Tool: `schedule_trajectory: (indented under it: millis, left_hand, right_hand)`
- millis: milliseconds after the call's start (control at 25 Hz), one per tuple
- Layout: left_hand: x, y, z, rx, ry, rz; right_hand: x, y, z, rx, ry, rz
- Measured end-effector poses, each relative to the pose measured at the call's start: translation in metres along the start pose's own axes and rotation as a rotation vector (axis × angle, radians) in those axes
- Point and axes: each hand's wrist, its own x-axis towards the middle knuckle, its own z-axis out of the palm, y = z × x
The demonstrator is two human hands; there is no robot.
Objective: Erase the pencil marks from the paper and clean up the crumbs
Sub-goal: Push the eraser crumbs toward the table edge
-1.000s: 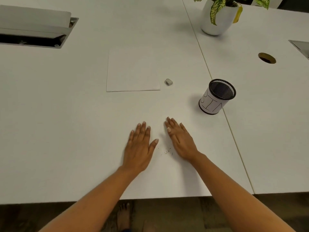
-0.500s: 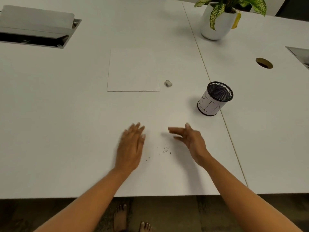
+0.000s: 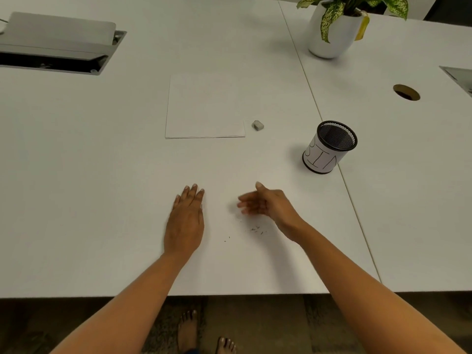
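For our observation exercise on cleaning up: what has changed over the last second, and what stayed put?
The left hand slid left, palm down, away from the crumbs. The right hand turned from flat onto its edge, fingers pointing left, just beyond the crumbs. Neither took hold of anything. The crumbs, paper, eraser and mesh cup stayed where they were.

White table (image 3: 102,200), white paper (image 3: 204,108); at the paper's four o'clock a grey eraser (image 3: 257,125). The cup (image 3: 329,146) is black mesh, wrapped in white with black letters. Dark crumbs (image 3: 256,229). At one o'clock, a white pot (image 3: 332,39) with cream-speckled green leaves (image 3: 329,19).
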Motion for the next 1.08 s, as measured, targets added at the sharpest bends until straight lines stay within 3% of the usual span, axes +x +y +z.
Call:
schedule_trajectory:
  millis: [80,160,240,520,680,880,1000,1080]
  left_hand:
    - [0.001,-0.001,-0.001,-0.045,0.016,-0.009]
    - [0.001,-0.002,0.000,-0.033,0.020,0.002]
    - [0.000,-0.003,0.001,-0.017,0.025,0.012]
    - [-0.001,-0.003,0.002,0.006,0.028,0.008]
    - [-0.001,-0.003,0.002,0.004,0.020,0.018]
    - [-0.002,-0.005,0.003,-0.011,0.042,0.011]
    - [-0.002,-0.005,0.004,0.004,0.044,0.008]
    - [-0.001,-0.004,0.005,0.015,0.042,0.014]
  right_hand:
    - [0.007,-0.002,0.015,-0.314,-0.023,-0.162]
    - [0.005,0.014,0.026,-0.709,-0.175,-0.251]
    - [-0.011,0.032,0.023,-0.944,-0.255,-0.301]
    - [-0.049,0.042,0.022,-1.153,-0.036,-0.488]
    - [-0.054,0.050,0.071,-1.220,-0.189,-0.471]
    - [-0.060,0.066,0.052,-1.445,0.124,-0.304]
    - [-0.066,0.066,0.037,-1.396,0.263,-0.182]
    - [-0.068,0.059,0.051,-1.367,0.288,-0.216]
